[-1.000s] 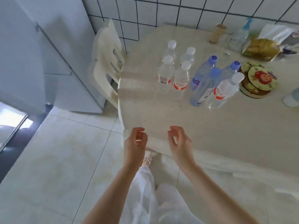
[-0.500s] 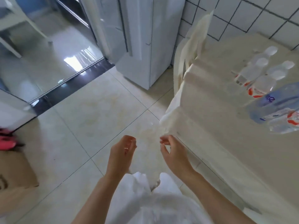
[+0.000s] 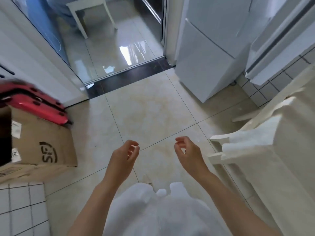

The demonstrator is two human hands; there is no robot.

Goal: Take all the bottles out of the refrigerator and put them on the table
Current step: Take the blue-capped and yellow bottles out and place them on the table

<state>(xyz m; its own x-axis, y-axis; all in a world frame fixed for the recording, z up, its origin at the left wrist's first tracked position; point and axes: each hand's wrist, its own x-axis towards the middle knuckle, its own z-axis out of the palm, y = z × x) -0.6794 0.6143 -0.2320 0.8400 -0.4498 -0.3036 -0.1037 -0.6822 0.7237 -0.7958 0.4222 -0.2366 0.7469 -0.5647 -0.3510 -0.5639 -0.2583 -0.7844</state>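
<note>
Over the glossy beige floor tiles, two bare hands hang side by side, the left hand and right hand each with fingers loosely curled around nothing. One white, smooth, boxy fridge stands at upper right with its doors closed; no bottles show. One pale table edges the right, and one brown cardboard box sits left beside one red hard-shell suitcase.

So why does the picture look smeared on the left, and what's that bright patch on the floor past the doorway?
Head view: the red case is streaked by motion blur, likely the head turning; the hands stay fairly sharp. The bright patch is glare on glossy tile. The wide lens bends the fridge edges.
</note>
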